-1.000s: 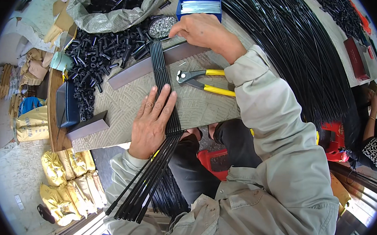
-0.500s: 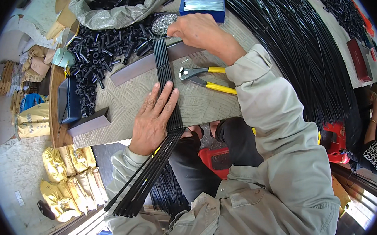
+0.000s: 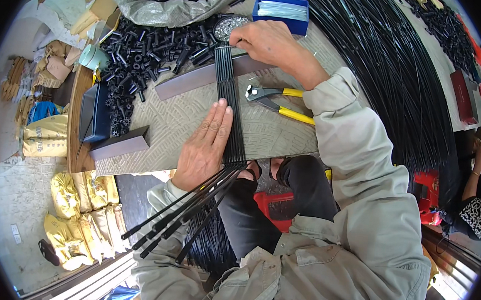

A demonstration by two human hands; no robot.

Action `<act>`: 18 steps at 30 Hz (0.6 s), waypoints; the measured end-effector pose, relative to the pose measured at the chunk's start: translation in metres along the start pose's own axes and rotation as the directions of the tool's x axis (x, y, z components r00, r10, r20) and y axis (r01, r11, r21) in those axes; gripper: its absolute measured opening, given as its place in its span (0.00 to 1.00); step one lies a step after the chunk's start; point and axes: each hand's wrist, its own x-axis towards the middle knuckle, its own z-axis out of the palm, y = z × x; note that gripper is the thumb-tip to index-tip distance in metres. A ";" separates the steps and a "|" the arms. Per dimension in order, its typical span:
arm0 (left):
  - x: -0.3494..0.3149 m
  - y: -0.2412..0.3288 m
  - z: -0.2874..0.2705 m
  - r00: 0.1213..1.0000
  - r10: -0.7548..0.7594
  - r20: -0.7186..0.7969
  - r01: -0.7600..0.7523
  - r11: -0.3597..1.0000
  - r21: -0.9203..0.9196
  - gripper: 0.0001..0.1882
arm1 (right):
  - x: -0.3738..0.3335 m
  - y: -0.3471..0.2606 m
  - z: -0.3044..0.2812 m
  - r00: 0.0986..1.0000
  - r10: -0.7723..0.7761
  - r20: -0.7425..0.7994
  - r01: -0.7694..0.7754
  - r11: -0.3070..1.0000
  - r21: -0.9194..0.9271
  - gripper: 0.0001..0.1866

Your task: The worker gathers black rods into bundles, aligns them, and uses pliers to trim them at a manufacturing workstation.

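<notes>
A row of thin black rods (image 3: 233, 116) lies side by side across the table, tied together at intervals. My left hand (image 3: 205, 142) rests flat beside and partly on them, fingers stretched out. At the row's far end my right hand (image 3: 265, 42) is closed, pinching what looks like a thin metal wire (image 3: 225, 47) laid across the rod tips. The rods' near ends (image 3: 174, 220) fan out past the table edge over my left forearm. Yellow-handled pincers (image 3: 277, 99) lie to the right of the row. A long metal angle bar (image 3: 192, 81) passes beneath the rods.
A round dish of small metal bits (image 3: 226, 29) adjoins a heap of black tubular parts (image 3: 141, 48). Behind are a grey sack (image 3: 133, 6) and a blue box of silver strips (image 3: 300, 26). Many long black rods (image 3: 386, 65) cover the right side. A short angle piece (image 3: 121, 146) sits front left.
The scene has shifted slightly right and up in view. The rods' near ends have spread apart and swung left. Both hands keep nearly the same place on the row.
</notes>
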 end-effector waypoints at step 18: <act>-0.004 -0.001 0.003 1.000 0.012 -0.016 -0.010 0.996 0.085 0.43 | 0.003 0.004 -0.001 0.998 0.041 0.039 -0.036 0.992 -0.123 0.05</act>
